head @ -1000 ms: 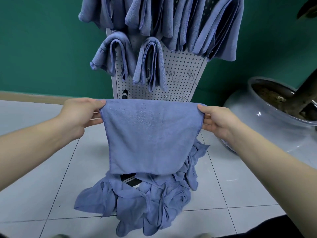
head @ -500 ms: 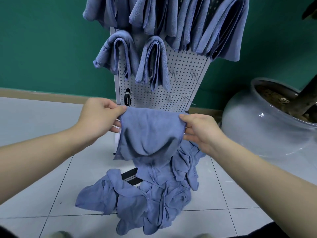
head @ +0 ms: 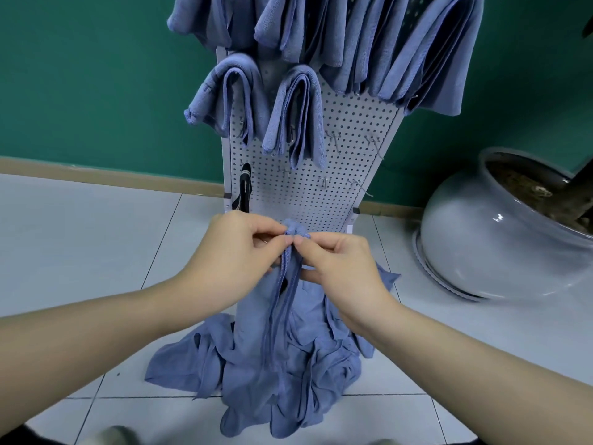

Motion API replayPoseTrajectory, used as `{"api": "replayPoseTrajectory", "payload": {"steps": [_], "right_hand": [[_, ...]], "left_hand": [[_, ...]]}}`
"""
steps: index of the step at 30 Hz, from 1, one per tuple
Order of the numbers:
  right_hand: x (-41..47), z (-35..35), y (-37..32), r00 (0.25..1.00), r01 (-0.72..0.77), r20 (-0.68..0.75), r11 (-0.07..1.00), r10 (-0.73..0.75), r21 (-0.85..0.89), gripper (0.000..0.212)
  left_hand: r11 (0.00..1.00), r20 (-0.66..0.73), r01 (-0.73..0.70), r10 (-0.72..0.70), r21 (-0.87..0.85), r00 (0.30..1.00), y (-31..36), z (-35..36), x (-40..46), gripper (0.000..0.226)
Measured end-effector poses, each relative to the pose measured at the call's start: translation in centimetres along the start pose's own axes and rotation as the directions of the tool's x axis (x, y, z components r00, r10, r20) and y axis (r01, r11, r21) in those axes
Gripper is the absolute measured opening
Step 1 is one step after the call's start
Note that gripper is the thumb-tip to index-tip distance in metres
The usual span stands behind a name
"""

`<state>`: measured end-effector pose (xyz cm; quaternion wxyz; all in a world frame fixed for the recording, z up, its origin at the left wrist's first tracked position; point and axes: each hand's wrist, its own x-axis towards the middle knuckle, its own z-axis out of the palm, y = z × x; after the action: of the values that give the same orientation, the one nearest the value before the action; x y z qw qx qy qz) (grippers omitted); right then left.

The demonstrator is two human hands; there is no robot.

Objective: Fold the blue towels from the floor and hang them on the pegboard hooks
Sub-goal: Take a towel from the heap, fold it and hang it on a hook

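Observation:
A blue towel (head: 285, 303) hangs folded in half between my hands, its two top corners brought together. My left hand (head: 237, 255) and my right hand (head: 340, 268) both pinch those corners, fingertips almost touching, just in front of the white pegboard (head: 346, 149). Below the towel lies a pile of crumpled blue towels (head: 256, 367) on the floor. Several folded blue towels (head: 295, 114) hang on the pegboard's upper hooks. Bare metal hooks (head: 372, 142) stick out on its lower right.
A big grey glazed plant pot (head: 494, 245) with soil stands on the floor at the right, close to the pegboard. A black strap (head: 245, 191) hangs at the board's lower left. Green wall behind; white tiled floor (head: 96, 252) to the left.
My hands have come together from wide apart, bringing the towel's two top corners to meet, so the spread towel now hangs folded in half lengthwise.

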<state>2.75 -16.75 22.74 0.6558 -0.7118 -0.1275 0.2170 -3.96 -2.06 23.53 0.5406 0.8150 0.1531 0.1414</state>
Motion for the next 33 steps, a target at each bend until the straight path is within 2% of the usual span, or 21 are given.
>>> {"api": "replayPoseTrajectory", "payload": {"steps": [3, 8, 11, 14, 16, 19, 20, 22, 24, 27, 28, 30, 33], "right_hand": [[-0.1, 0.1, 0.1, 1.0, 0.016, -0.017, 1.0, -0.016, -0.008, 0.023], [0.0, 0.2, -0.2, 0.998, 0.044, -0.034, 0.999, -0.044, 0.022, 0.024], [0.0, 0.0, -0.7, 0.997, 0.07, -0.022, 0.997, -0.069, 0.029, 0.029], [0.0, 0.1, -0.7, 0.993, 0.12, -0.003, 0.993, -0.12, -0.019, 0.031], [0.0, 0.2, -0.7, 0.987, 0.161, 0.036, 0.985, -0.16, -0.059, 0.028], [-0.2, 0.1, -1.3, 0.977, 0.209, 0.05, 0.975, -0.206, -0.077, 0.016], [-0.1, 0.0, -1.5, 0.973, 0.229, 0.053, 0.968, -0.225, -0.101, 0.017], [0.1, -0.3, -1.8, 0.963, 0.265, 0.08, 0.952, -0.256, -0.153, 0.023], [0.3, -0.6, -2.2, 0.951, 0.299, 0.137, 0.935, -0.277, -0.19, 0.026], [0.4, -1.3, -2.7, 0.932, 0.345, 0.213, 0.898, -0.293, -0.274, 0.025], [0.5, -1.6, -2.8, 0.93, 0.352, 0.22, 0.888, -0.295, -0.295, 0.024], [1.0, -2.6, -2.8, 0.935, 0.342, 0.212, 0.876, -0.283, -0.341, 0.023], [1.8, -3.8, -2.7, 0.954, 0.297, 0.165, 0.872, -0.251, -0.389, 0.034]], "left_hand": [[1.0, -0.008, -0.023, 0.023, 0.013, 1.0, 0.0, 0.0, 0.0, 0.011], [0.996, 0.05, -0.074, 0.077, -0.056, 0.996, 0.2, 0.2, -0.3, 0.028], [0.99, 0.036, -0.054, 0.059, -0.131, 0.998, 0.3, 0.3, -0.3, 0.025], [0.983, 0.015, -0.048, 0.052, -0.178, 0.999, 0.6, -0.1, 0.1, 0.012], [0.99, 0.0, -0.113, 0.114, -0.079, 0.994, 0.4, -0.5, 0.6, 0.011], [0.969, -0.03, -0.23, 0.233, 0.088, 0.972, -0.4, -1.0, 1.3, 0.022], [0.952, -0.01, -0.271, 0.275, 0.144, 0.961, -0.5, -1.3, 1.5, 0.031], [0.893, 0.129, -0.357, 0.334, 0.273, 0.934, -0.4, -2.0, 2.0, 0.057], [0.862, 0.329, -0.364, 0.25, 0.352, 0.911, 0.0, -3.2, 2.6, 0.065], [0.919, 0.582, -0.211, -0.025, 0.334, 0.812, -0.2, -5.4, 3.4, 0.046], [0.915, 0.614, -0.202, -0.061, 0.35, 0.787, -0.4, -5.9, 3.6, 0.037], [0.899, 0.614, -0.222, -0.064, 0.378, 0.787, -0.9, -6.6, 3.8, 0.027], [0.907, 0.499, -0.208, -0.003, 0.366, 0.867, -0.9, -6.8, 3.8, 0.033]]}}
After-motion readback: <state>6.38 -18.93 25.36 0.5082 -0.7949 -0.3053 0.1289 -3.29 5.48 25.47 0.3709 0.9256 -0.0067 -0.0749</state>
